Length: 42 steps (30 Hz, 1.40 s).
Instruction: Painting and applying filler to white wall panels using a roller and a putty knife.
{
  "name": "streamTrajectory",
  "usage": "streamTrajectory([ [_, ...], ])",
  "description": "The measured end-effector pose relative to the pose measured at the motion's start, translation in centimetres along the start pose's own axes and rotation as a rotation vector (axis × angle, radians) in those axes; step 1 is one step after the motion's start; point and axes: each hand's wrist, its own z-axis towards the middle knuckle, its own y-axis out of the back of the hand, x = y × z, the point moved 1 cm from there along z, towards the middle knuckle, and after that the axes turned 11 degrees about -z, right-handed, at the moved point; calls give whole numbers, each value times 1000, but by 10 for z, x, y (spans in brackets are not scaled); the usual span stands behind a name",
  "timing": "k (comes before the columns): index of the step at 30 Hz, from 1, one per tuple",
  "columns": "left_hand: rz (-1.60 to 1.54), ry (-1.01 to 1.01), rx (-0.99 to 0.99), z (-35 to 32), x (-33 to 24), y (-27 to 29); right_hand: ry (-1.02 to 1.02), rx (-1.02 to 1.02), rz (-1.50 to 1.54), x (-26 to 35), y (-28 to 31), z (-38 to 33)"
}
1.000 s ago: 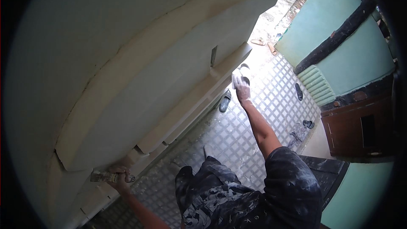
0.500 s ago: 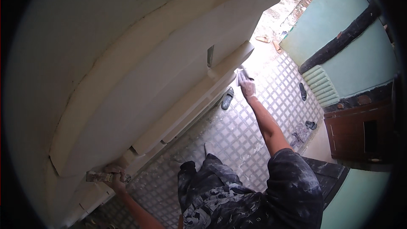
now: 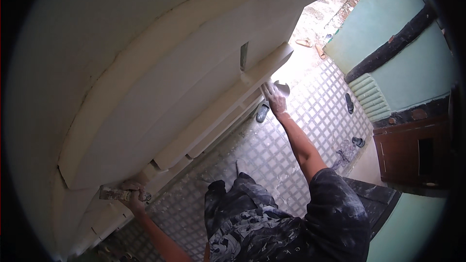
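My left hand [image 3: 134, 195] is wrapped round the handle of a putty-smeared scraper [image 3: 111, 193], its blade pointing left beside the lower stepped part of the pale wall [image 3: 160, 87]. With my right arm stretched forward, my right hand [image 3: 275, 103], white with dust, is at the underside of the long moulded ledge [image 3: 228, 102]. A curled pale sheet [image 3: 282, 89], which looks like sandpaper, is held in it and sticks out on the right side. The fingertips are partly hidden against the ledge.
Below the ledge lies a dark slipper [image 3: 262, 112] on the dusty tiled floor [image 3: 291, 165]. More dark footwear [image 3: 358, 142] and a crumpled cloth [image 3: 345, 153] lie near a brown wooden door [image 3: 407, 155]. Orange sandals [image 3: 304, 43] lie near the bright far end. A green wall [image 3: 369, 24] stands at the right.
My right hand has moved slightly left and nearer, up against the ledge, and the curled sheet shows more plainly. My left hand still holds the scraper in about the same place.
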Motion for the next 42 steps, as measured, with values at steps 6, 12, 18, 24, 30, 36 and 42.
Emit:
streamTrajectory([
  [6, -27, 9, -6, 0, -3, -5, -1170, 238, 409, -16, -22, 16],
  [12, -16, 75, -149, -5, -17, -22, -854, 61, 919, 33, -31, -24],
  [18, -127, 69, -39, -1, -14, -20, -875, 102, 768, 78, -21, -62],
  [24, -101, 71, -16, 0, -15, -25, -402, 116, 722, 186, 33, -99],
  [30, -123, 34, 23, 2, -22, -34, -43, 204, 694, 216, 106, -122],
  [36, -92, -48, -9, -11, -26, -38, 352, 3, 451, 295, 76, -149],
  [42, -115, 320, 49, -136, -25, 43, 705, 222, 614, 353, 94, -192],
])
